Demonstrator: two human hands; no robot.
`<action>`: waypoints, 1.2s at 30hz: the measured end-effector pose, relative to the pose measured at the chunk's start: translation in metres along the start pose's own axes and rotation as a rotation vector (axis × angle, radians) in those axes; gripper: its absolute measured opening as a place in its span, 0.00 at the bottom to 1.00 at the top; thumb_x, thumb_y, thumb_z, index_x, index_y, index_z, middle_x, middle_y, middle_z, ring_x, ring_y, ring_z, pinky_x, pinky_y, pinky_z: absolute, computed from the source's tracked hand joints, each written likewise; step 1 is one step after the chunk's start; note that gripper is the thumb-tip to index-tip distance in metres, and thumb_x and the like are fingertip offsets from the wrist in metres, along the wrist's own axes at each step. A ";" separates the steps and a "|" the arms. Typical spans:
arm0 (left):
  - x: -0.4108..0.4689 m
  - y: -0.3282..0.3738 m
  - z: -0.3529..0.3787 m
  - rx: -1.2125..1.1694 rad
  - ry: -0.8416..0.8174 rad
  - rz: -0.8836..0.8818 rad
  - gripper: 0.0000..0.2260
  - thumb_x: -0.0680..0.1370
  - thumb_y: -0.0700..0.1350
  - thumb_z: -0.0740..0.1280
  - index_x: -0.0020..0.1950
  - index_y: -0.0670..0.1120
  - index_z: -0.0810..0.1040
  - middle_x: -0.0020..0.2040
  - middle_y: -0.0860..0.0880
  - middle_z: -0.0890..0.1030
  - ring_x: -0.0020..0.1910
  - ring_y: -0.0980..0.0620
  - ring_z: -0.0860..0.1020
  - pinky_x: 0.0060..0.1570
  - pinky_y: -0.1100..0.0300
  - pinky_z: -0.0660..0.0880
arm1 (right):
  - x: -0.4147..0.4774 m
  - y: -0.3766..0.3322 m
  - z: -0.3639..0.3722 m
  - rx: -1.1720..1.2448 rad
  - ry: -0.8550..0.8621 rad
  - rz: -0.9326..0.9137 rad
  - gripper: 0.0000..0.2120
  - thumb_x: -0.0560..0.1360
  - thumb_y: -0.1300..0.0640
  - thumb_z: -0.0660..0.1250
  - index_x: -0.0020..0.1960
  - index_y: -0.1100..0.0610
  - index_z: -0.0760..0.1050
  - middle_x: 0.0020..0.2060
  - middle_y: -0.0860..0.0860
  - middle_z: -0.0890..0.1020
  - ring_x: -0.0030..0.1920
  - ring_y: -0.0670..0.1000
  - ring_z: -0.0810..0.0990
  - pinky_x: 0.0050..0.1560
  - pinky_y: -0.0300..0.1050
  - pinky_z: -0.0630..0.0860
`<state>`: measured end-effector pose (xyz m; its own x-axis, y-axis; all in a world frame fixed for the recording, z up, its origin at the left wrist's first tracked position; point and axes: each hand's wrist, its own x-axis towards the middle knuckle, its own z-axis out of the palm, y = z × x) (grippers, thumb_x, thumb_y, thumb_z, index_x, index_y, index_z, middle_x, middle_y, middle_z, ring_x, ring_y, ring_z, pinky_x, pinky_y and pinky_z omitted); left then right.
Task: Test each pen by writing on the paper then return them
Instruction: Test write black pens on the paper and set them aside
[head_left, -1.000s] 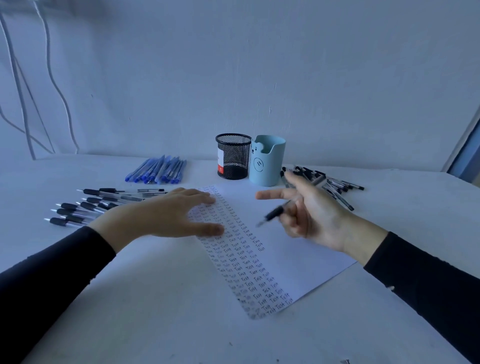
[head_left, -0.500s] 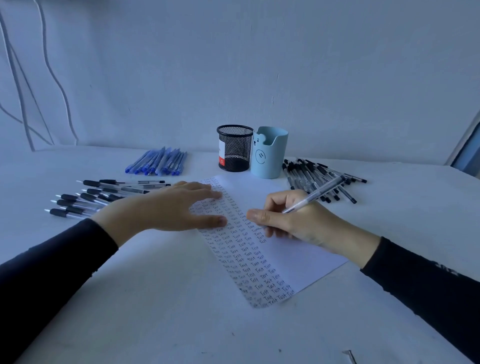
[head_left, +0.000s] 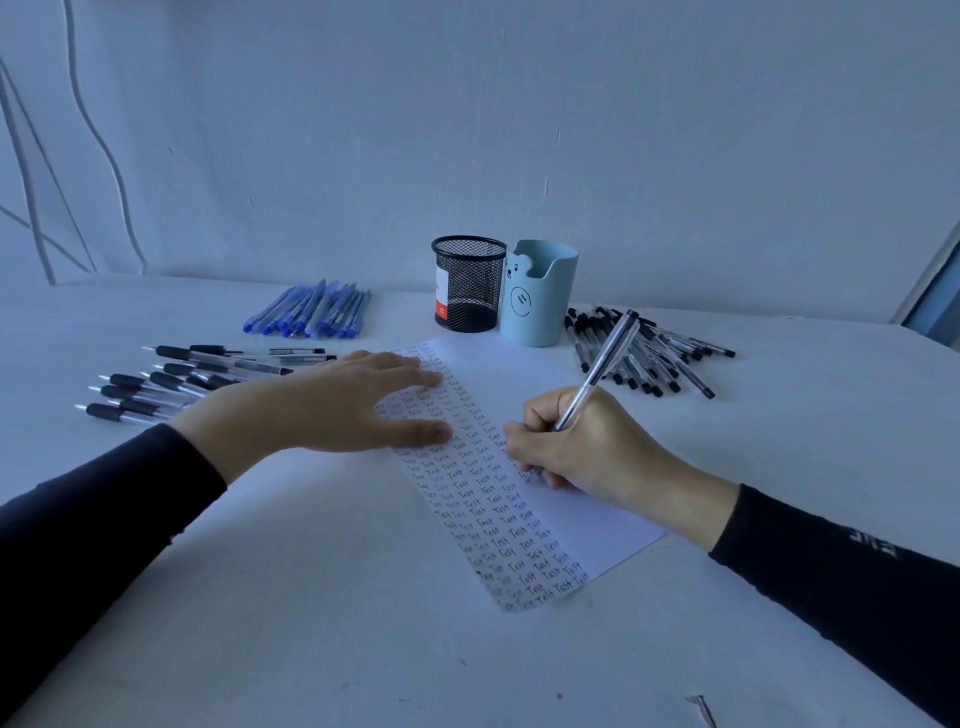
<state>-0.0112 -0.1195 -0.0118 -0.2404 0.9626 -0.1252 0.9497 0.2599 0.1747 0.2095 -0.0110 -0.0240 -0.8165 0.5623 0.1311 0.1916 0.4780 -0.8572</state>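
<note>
A white sheet of paper (head_left: 597, 514) lies on the table, its left part filled with rows of the word "Test". My left hand (head_left: 332, 410) rests flat on the paper's left edge with fingers straight. My right hand (head_left: 576, 447) grips a clear pen (head_left: 605, 358) with a black cap end, its tip down on the paper beside the written columns. The tip itself is hidden under my fingers.
Black-grip pens (head_left: 171, 384) lie in rows at the left, blue pens (head_left: 311, 312) behind them. A black mesh cup (head_left: 467, 283) and a light blue bear cup (head_left: 537, 293) stand at the back. A heap of black-capped pens (head_left: 654, 353) lies at the right.
My right hand came down from the air, turned the pen into a writing grip and set its tip on the paper. My left hand stayed flat on the sheet.
</note>
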 end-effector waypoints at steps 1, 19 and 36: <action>0.000 0.000 0.000 -0.003 0.001 -0.001 0.37 0.68 0.75 0.56 0.75 0.66 0.57 0.78 0.59 0.55 0.77 0.53 0.54 0.74 0.45 0.52 | 0.000 0.000 0.000 0.006 -0.007 0.005 0.20 0.76 0.59 0.70 0.28 0.60 0.69 0.24 0.61 0.75 0.22 0.47 0.68 0.24 0.36 0.67; 0.001 -0.002 0.001 0.007 -0.008 0.002 0.39 0.66 0.79 0.52 0.75 0.66 0.56 0.78 0.59 0.55 0.77 0.53 0.54 0.74 0.44 0.53 | 0.000 -0.002 -0.002 0.030 -0.020 0.015 0.18 0.75 0.65 0.70 0.27 0.62 0.70 0.26 0.56 0.78 0.21 0.44 0.72 0.23 0.34 0.67; 0.000 -0.004 0.001 -0.005 -0.012 0.008 0.46 0.59 0.81 0.49 0.75 0.67 0.56 0.78 0.59 0.55 0.77 0.53 0.54 0.74 0.45 0.53 | 0.003 0.000 -0.005 0.060 -0.003 0.068 0.17 0.75 0.64 0.69 0.29 0.63 0.70 0.25 0.50 0.79 0.21 0.45 0.71 0.23 0.35 0.69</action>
<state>-0.0145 -0.1203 -0.0138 -0.2300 0.9637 -0.1357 0.9507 0.2523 0.1803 0.2096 -0.0062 -0.0213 -0.8042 0.5902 0.0706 0.2137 0.3978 -0.8923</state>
